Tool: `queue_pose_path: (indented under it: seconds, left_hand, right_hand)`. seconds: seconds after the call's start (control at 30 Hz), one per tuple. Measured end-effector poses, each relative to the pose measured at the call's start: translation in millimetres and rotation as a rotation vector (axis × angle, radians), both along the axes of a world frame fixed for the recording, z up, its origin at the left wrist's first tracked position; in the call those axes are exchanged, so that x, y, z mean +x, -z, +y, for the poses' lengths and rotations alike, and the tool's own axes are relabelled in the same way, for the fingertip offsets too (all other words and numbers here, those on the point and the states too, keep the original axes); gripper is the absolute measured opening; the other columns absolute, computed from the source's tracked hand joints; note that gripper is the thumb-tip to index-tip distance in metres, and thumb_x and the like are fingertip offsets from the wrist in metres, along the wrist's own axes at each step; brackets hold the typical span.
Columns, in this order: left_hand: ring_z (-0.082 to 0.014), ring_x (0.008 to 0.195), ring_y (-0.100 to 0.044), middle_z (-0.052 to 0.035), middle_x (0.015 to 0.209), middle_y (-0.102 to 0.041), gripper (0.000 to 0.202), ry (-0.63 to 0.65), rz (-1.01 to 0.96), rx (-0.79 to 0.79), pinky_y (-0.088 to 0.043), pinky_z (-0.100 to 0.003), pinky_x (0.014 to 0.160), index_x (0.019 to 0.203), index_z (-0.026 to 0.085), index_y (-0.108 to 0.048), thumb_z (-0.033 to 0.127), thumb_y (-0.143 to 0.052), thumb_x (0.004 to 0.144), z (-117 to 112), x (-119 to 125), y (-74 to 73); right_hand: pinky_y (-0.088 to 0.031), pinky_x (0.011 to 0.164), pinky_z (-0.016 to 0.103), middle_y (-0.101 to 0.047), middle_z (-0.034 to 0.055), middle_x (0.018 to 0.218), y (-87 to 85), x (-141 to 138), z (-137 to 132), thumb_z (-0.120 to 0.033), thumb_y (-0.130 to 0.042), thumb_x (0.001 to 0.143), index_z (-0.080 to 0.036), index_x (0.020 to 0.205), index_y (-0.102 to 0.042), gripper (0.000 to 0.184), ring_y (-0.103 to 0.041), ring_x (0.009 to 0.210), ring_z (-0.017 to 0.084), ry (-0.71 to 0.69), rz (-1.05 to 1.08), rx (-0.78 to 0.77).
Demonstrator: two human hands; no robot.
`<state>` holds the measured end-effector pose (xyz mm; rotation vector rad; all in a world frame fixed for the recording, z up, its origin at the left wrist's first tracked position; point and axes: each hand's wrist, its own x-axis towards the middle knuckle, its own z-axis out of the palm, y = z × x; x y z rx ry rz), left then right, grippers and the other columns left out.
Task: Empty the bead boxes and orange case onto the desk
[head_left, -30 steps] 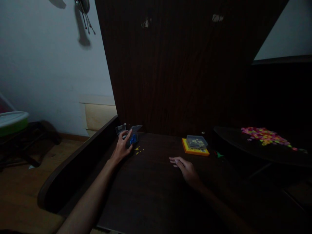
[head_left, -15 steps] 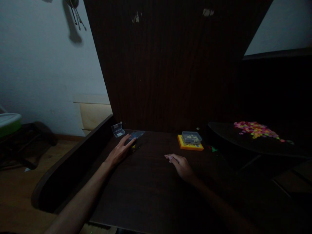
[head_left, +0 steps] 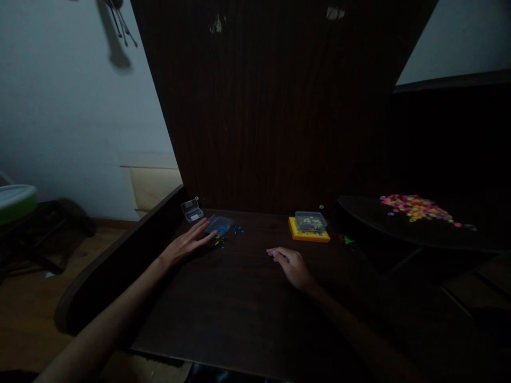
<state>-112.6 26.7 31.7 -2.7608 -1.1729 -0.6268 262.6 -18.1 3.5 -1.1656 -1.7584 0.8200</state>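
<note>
My left hand point(head_left: 184, 243) lies flat on the dark table point(head_left: 239, 308), fingers stretched out, its tips touching a small clear plastic box point(head_left: 219, 225) that lies tipped over. Blue beads point(head_left: 238, 230) and a few yellow beads point(head_left: 217, 243) are scattered beside that box. A second small clear box point(head_left: 191, 210) stands just behind it at the table's left rim. My right hand point(head_left: 289, 264) rests palm down near the table's middle, fingers loosely curled, holding nothing that I can see.
An orange board with a clear box of pale beads on it point(head_left: 309, 225) sits at the back. A heap of pink and yellow beads point(head_left: 415, 207) lies on a round shelf to the right. A tall dark panel point(head_left: 279, 106) rises behind the table.
My left hand held the clear box upright with blue beads inside; it has laid the box down, blue beads have spilled onto the table, and the fingers have flattened out.
</note>
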Motion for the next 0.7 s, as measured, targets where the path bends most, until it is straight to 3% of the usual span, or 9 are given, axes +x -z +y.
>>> queue_pose_path:
  seconds: [0.07,0.17,0.3,0.4,0.5,0.6,0.7]
  left_hand:
    - [-0.029,0.138,-0.041,-0.0092,0.149,-0.043,0.046,-0.11,-0.209,0.074,-0.042,-0.047,0.111,0.138,0.029,-0.049,0.024,-0.049,0.092,5,-1,-2.1]
    - [-0.0309,0.127,-0.052,-0.0124,0.139,-0.051,0.063,-0.276,-0.52,0.118,-0.043,-0.051,0.108,0.141,0.023,-0.043,0.035,-0.064,0.083,15,4,-8.1]
    - [-0.0285,0.118,-0.06,-0.0136,0.128,-0.06,0.083,-0.291,-0.875,-0.128,-0.05,-0.048,0.1,0.145,0.022,-0.033,0.04,-0.073,0.075,35,18,-14.8]
    - [-0.0291,0.114,-0.063,-0.0144,0.121,-0.064,0.079,-0.227,-0.86,-0.345,-0.048,-0.049,0.101,0.135,0.017,-0.044,0.039,-0.078,0.067,54,29,-11.7]
    - [-0.0284,0.112,-0.064,-0.0155,0.123,-0.064,0.078,-0.2,-0.79,-0.436,-0.049,-0.049,0.099,0.134,0.016,-0.046,0.038,-0.077,0.066,74,38,-5.5]
    - [-0.0287,0.113,-0.064,-0.0167,0.124,-0.065,0.068,-0.257,-0.614,-0.395,-0.049,-0.046,0.098,0.129,0.014,-0.053,0.043,-0.072,0.07,88,42,-3.5]
    - [-0.0339,0.121,-0.058,-0.0161,0.129,-0.062,0.043,-0.309,-0.445,-0.342,-0.044,-0.047,0.103,0.101,0.016,-0.07,0.048,-0.07,0.072,96,41,-5.8]
  right_hand:
    - [-0.051,0.091,0.043,-0.075,0.0066,0.102,-0.9,0,0,-0.044,-0.048,0.091,-0.023,0.088,-0.073,0.033,-0.069,0.094,0.026,-0.002,-0.002,0.004]
    - [-0.051,0.092,0.042,-0.075,0.006,0.102,-1.4,-1,0,-0.044,-0.049,0.091,-0.023,0.086,-0.073,0.033,-0.069,0.094,0.025,0.0,0.004,0.01]
    - [-0.052,0.092,0.042,-0.075,0.0059,0.102,-0.1,0,0,-0.044,-0.049,0.09,-0.023,0.085,-0.073,0.033,-0.069,0.093,0.025,0.002,0.01,0.004]
    - [-0.052,0.092,0.042,-0.075,0.0061,0.103,0.3,0,1,-0.043,-0.049,0.091,-0.022,0.086,-0.073,0.032,-0.069,0.093,0.024,-0.006,0.01,0.002]
    - [-0.052,0.091,0.041,-0.075,0.0064,0.102,-0.5,-1,0,-0.043,-0.048,0.092,-0.022,0.087,-0.073,0.033,-0.069,0.095,0.024,-0.015,0.008,0.008]
    - [-0.052,0.09,0.04,-0.075,0.0063,0.099,-2.2,-1,0,-0.044,-0.048,0.092,-0.022,0.088,-0.074,0.034,-0.069,0.093,0.024,-0.018,0.003,0.02]
    - [-0.053,0.088,0.04,-0.075,0.0067,0.098,-3.4,-2,-1,-0.045,-0.048,0.092,-0.022,0.088,-0.074,0.035,-0.069,0.092,0.024,-0.019,0.004,0.032]
